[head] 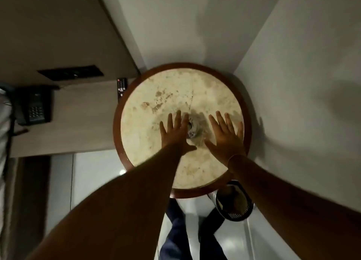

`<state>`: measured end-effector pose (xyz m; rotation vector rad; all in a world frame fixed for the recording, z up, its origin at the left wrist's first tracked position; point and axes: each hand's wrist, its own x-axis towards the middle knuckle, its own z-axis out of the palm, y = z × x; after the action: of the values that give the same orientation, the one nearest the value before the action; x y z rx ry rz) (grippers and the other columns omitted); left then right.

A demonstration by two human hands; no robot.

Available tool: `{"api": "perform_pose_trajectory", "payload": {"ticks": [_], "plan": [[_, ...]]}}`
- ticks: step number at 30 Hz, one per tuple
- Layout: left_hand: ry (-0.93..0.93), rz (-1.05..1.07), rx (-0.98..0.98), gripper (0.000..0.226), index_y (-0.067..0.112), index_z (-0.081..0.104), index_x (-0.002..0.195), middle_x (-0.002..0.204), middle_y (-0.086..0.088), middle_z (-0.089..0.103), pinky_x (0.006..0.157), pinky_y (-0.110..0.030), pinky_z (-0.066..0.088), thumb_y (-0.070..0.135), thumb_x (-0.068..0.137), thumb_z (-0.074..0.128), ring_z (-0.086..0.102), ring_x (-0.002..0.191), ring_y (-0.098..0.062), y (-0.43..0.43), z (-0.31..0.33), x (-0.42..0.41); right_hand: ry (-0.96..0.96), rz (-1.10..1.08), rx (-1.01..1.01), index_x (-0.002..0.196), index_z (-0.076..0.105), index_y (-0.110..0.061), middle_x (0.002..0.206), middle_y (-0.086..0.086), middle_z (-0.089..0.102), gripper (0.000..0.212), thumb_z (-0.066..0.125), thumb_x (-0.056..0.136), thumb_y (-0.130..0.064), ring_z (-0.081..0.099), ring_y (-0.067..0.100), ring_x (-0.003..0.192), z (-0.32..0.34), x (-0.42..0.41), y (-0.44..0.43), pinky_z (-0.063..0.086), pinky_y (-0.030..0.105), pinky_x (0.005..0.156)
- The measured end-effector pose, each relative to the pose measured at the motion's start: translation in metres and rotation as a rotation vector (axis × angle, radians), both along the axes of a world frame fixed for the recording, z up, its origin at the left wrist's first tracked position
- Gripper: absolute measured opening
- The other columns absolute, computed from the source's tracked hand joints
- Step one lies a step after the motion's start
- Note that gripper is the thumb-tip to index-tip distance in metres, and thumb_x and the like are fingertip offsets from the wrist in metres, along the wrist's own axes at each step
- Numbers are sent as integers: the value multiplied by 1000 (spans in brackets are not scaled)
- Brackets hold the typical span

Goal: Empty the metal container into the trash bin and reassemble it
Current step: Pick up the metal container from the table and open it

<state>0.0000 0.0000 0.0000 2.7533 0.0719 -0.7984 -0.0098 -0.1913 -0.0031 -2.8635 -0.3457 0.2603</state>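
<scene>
Both my hands are out over the round tabletop, fingers spread and palms down, holding nothing. My left hand and my right hand sit a little apart, and the metal container stands between them, just beside the left fingertips. It is small, shiny and blurred, so I cannot tell whether its parts are together or whether anything is inside. Neither hand is clearly touching it; the left one comes closest.

The trash bin is on the floor below my right forearm, tucked under the near rim of the tabletop, its mouth facing up with something pale and brownish inside. Beyond my left hand, off the tabletop, a remote control lies on a side shelf, and a telephone sits farther out that way.

As I judge it, the work is at one of its ends: either I am just reaching in to pick the container up, with emptying and reassembly all ahead, or I have set it down finished and am letting go. The open, empty hands fit both, and this view alone does not settle which
</scene>
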Motion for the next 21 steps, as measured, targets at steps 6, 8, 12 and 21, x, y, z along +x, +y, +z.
{"api": "perform_pose_trajectory", "payload": {"ticks": [6, 8, 12, 21], "plan": [[37, -58, 22, 133, 39, -8, 170, 181, -1, -9, 121, -78, 18, 57, 78, 88, 4, 165, -42, -6, -79, 28, 103, -74, -53, 168, 22, -28, 180, 6, 13, 78, 51, 103, -57, 7, 28, 166, -76, -5, -6, 1, 67, 126], [-8, -87, 18, 129, 38, 3, 170, 179, -6, 11, 114, -73, 37, 54, 76, 90, 24, 158, -43, -7, -87, 31, 74, -72, -41, 168, 23, -28, 180, 7, 15, 78, 52, 103, -57, 9, 28, 166, -77, 4, -4, 2, 67, 126], [-25, -109, 54, 120, 26, 22, 168, 160, -14, 36, 99, -57, 57, 56, 74, 90, 41, 141, -41, -15, -94, 21, 80, -145, 24, 167, 28, -27, 179, 9, 19, 74, 50, 102, -55, 11, 29, 166, -78, -1, -5, 0, 67, 125], [-122, -223, -13, 117, 26, 25, 166, 153, -9, 40, 93, -45, 60, 49, 72, 90, 43, 137, -35, -28, 27, 31, 367, -786, 782, 143, 62, -11, 146, 16, 65, 50, 51, 108, -45, 57, 35, 139, 13, 32, 17, 45, 52, 115]]}}
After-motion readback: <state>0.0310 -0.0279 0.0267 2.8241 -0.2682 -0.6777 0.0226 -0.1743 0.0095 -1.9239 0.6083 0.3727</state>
